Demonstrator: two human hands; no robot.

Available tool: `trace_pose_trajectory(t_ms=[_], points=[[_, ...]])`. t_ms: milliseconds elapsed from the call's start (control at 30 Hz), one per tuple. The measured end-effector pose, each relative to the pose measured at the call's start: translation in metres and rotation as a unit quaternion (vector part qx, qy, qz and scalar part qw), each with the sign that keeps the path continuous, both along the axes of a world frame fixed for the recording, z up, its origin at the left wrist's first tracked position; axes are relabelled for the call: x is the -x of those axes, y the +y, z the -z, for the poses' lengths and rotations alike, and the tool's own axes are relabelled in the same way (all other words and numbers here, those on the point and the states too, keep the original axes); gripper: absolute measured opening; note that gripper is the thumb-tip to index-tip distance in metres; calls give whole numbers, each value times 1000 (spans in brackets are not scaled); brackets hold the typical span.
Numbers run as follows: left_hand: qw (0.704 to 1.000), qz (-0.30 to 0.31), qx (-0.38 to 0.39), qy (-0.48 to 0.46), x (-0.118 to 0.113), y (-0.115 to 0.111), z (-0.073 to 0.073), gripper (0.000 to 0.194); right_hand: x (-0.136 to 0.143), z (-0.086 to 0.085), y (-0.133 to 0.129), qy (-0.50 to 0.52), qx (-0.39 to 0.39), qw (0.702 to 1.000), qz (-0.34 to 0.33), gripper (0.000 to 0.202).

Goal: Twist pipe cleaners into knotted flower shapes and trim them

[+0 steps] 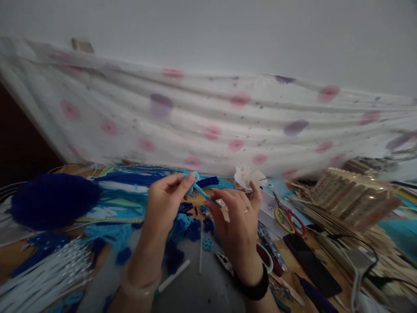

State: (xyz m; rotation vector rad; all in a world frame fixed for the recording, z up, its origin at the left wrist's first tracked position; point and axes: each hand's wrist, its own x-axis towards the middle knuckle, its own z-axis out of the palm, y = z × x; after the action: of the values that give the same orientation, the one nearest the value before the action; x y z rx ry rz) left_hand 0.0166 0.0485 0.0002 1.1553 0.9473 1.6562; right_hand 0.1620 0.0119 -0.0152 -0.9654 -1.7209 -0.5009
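Note:
A light-blue pipe cleaner (205,195) is stretched between my two hands above the table. My left hand (164,202) pinches its curled end between thumb and fingers; part of that curl is hidden behind the thumb. At the other end, my right hand (239,221) has thumb and index finger closed on the tail, with the remaining fingers bent and raised. Beneath them lie light-blue fuzzy flowers (183,221), dark-blue fuzzy pieces (174,256) and a small light-blue flower (207,244). A thin white stick (201,248) lies among these pieces.
On the left are a big dark-blue fuzzy bundle (55,202) and silvery-white stems (55,274). To the right lie scissors (288,219) with yellow and red handles, pliers (224,263), a black phone-like slab (312,265) and a ribbed package (353,198). A spotted cloth (202,108) hangs behind.

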Motion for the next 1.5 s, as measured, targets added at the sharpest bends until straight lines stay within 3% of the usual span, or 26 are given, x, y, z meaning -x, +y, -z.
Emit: trace_pose_trajectory(t_ms=[133,333,400,467,500,533,600,667,700,733,767,800,833,867,900,967,1000,1033,1100,1167,1267,1400,1500], points=[[1000,7,12,-15,0,-1,-3,29,-1,-1,0,-22,-19,1000,12,14],[1000,18,9,-12,-2,-2,-1,32,-1,-1,-2,1,-32,999,-29,9],[1000,26,-13,-6,0,-1,1,29,-2,1,-2,38,13,998,-55,19],[998,41,-57,5,4,1,3,27,-1,1,-2,126,138,973,-134,31],[995,49,-84,15,7,2,3,27,1,1,-2,191,229,934,-197,37],[992,56,-112,28,10,4,3,27,3,1,-2,261,323,869,-271,42],[983,62,-165,56,17,8,3,28,8,0,-2,380,473,681,-410,48],[975,56,-204,74,21,11,2,30,12,0,-4,437,548,508,-500,55],[973,53,-214,74,22,12,2,31,14,-1,-5,449,564,452,-525,60],[973,52,-217,67,22,13,3,32,14,-1,-6,455,572,419,-538,63],[975,54,-211,55,21,13,3,32,14,0,-8,454,576,410,-542,64],[978,56,-198,42,20,13,4,32,13,0,-9,448,575,427,-535,63],[981,57,-182,30,18,12,5,31,12,0,-10,440,566,472,-513,63],[985,54,-164,21,17,12,5,30,10,1,-10,429,545,543,-473,64],[988,44,-147,15,16,11,6,28,7,1,-9,413,502,638,-414,67],[994,16,-112,3,13,10,7,25,1,2,-5,349,334,840,-247,62],[995,2,-96,-4,13,9,7,25,-1,3,-2,297,227,913,-160,52],[997,-6,-80,-10,12,9,6,26,-4,4,1,235,125,960,-89,41],[998,-13,-51,-21,11,8,5,27,-6,6,6,118,-11,993,-2,31],[999,-12,-30,-31,10,7,3,27,-6,8,9,45,-54,997,24,20],[999,-4,-15,-43,9,6,1,25,-4,8,7,9,-53,998,19,7],[999,-2,-17,-38,8,5,0,22,-1,3,1,-6,-46,999,-5,17],[999,-20,-23,-33,8,4,0,23,0,1,-1,-8,-18,1000,-12,10]])
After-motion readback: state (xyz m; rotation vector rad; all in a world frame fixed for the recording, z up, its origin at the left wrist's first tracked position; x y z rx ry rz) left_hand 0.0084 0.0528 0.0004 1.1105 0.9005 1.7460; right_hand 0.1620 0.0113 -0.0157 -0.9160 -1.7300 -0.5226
